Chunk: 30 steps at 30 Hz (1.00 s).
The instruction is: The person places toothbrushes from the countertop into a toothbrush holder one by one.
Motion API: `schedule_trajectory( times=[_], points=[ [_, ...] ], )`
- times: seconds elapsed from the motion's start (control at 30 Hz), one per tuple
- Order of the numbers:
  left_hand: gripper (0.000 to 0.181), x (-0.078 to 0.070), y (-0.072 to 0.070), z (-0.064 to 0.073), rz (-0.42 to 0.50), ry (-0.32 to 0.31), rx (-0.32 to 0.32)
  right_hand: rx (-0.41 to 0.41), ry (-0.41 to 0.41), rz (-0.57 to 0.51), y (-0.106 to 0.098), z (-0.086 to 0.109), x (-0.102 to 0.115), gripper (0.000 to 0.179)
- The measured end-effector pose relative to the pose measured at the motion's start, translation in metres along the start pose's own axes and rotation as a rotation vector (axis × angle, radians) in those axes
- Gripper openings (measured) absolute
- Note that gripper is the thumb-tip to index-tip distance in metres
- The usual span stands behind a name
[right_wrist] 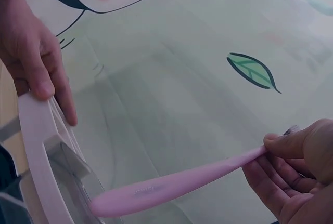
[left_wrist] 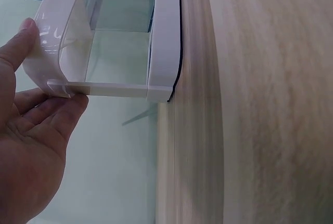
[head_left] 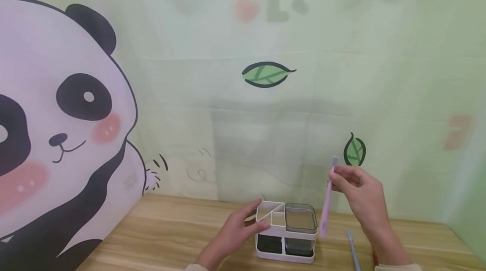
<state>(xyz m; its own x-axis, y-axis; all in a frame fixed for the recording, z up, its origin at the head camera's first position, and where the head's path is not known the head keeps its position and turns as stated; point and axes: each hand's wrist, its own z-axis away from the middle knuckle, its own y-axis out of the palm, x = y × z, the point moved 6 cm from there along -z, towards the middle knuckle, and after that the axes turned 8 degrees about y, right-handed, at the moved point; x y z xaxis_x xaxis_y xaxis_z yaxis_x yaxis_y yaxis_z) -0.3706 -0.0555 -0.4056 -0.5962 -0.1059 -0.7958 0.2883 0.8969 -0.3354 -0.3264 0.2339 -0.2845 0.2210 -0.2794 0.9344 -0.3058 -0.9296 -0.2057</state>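
My left hand point(head_left: 239, 226) holds the left end of a white two-level toothbrush holder point(head_left: 286, 234). In the left wrist view its thumb lies on the holder's white upper rim point(left_wrist: 48, 42), with the fingers against the end. The holder stands upright on the table, with divided slots at upper left and a clear bin point(head_left: 309, 220) at upper right. A pink toothbrush point(head_left: 327, 214) is pinched near its head by my right hand point(head_left: 360, 195). Its bristles point up, and the handle's end hangs just right of the holder, apart from the table.
A blue toothbrush point(head_left: 353, 250) lies on the wooden table point(head_left: 182, 233) right of the holder, near my right forearm. Something red shows partly beside that wrist, too hidden to tell. Behind the table hangs a green backdrop point(head_left: 182, 93) printed with a panda and leaves.
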Motion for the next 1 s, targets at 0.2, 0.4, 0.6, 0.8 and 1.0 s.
schedule_trajectory(
  times=[0.2,0.4,0.6,0.8,1.0],
  points=[
    [0.07,0.0,0.001,-0.002,-0.006,0.017,-0.001,-0.02,-0.021,-0.07,0.015,0.004,0.009,0.032],
    [0.07,0.0,0.0,-0.002,-0.009,0.007,-0.001,-0.031,-0.003,-0.119,0.028,0.006,0.01,0.032],
    [0.07,-0.001,0.0,0.0,-0.008,-0.001,-0.003,-0.043,0.002,-0.165,0.039,0.01,0.011,0.031],
    [0.07,-0.002,0.0,0.0,-0.007,-0.004,-0.001,-0.064,-0.03,-0.225,0.048,0.012,0.013,0.027],
    [0.069,-0.004,-0.002,0.002,-0.023,-0.012,0.0,-0.086,-0.054,-0.27,0.057,0.012,0.013,0.025]
  ],
)
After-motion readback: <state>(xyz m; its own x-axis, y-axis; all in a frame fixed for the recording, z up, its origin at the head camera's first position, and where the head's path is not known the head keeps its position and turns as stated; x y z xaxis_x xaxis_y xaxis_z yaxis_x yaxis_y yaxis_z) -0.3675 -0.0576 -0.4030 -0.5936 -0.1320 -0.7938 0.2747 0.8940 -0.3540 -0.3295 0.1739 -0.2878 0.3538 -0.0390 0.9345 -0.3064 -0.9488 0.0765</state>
